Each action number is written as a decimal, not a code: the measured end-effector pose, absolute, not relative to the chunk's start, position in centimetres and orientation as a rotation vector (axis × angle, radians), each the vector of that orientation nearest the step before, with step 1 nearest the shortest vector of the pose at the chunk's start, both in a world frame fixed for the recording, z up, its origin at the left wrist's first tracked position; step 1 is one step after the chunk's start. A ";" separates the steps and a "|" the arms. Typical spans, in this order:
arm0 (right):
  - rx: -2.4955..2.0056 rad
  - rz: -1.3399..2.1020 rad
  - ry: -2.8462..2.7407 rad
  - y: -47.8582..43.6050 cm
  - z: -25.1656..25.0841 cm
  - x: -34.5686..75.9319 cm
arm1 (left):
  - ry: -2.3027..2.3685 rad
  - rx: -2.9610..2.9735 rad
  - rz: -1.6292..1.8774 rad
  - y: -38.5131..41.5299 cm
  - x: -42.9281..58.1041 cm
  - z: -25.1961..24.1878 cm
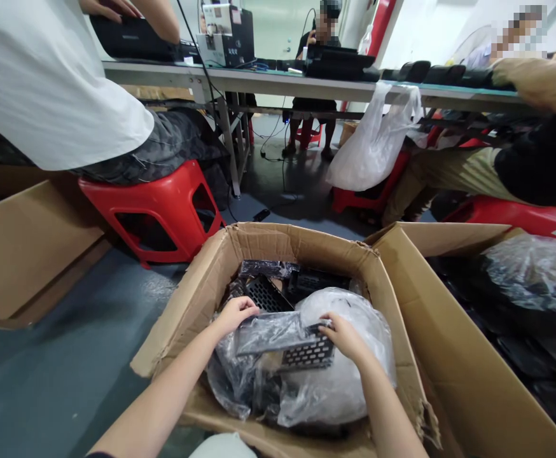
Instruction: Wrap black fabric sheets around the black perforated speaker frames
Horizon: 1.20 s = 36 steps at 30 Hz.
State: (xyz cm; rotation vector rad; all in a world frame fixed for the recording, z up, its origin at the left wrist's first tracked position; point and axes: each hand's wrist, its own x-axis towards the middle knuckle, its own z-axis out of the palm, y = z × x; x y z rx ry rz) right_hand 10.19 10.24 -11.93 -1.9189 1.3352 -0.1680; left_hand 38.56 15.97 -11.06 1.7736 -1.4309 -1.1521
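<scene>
L hand (234, 316) and R hand (342, 337) are both closed on a perforated black metal plate (309, 350), L fingers (240, 312) curling over its plastic-wrapped end, R fingers (326, 324) pinching the bare corner. Plate is partly out of its clear wrap and is lying on a bulging clear plastic bag (345, 362) between the hands. Just past the hands, another perforated plate (264, 294) and more black parts are sitting in the open cardboard carton (196, 312), so plenty is remaining in there; how many have come out can't be told. Right of the hands, a 2nd carton (450, 299) is holding bagged black items (530, 286). Farther left, a co-worker in a white T-shirt (44, 83) is sitting on a red plastic stool (149, 210). Ahead, a white plastic bag (376, 143) is hanging off the worktop (259, 83), which is carrying black cases (338, 62).
</scene>
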 end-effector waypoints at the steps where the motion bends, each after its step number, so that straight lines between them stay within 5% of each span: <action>1: -1.919 -0.160 1.342 10.4 -11.7 10.2 | -1.422 1.758 -1.153 16.1 38.4 -10.4; 5: -1.947 -0.092 1.289 11.3 -10.4 10.9 | -1.463 1.718 -1.216 17.2 37.4 -7.5; 11: -2.008 -0.252 1.273 12.2 -8.4 11.8 | -1.602 2.099 -0.705 19.2 36.9 -4.9; 18: -1.696 -0.691 1.171 11.8 -6.7 10.5 | -0.891 1.825 -1.276 20.4 38.0 -4.4; 22: -1.274 -0.755 1.066 12.4 -6.3 11.7 | -0.620 1.617 -1.279 20.6 37.2 -2.3; 30: -0.906 -0.599 0.793 17.5 -7.3 16.8 | -0.705 1.226 -1.697 20.1 28.6 -4.2; 36: -1.344 -0.579 1.085 16.1 -6.9 11.5 | -1.051 1.101 -1.969 19.2 30.2 -2.6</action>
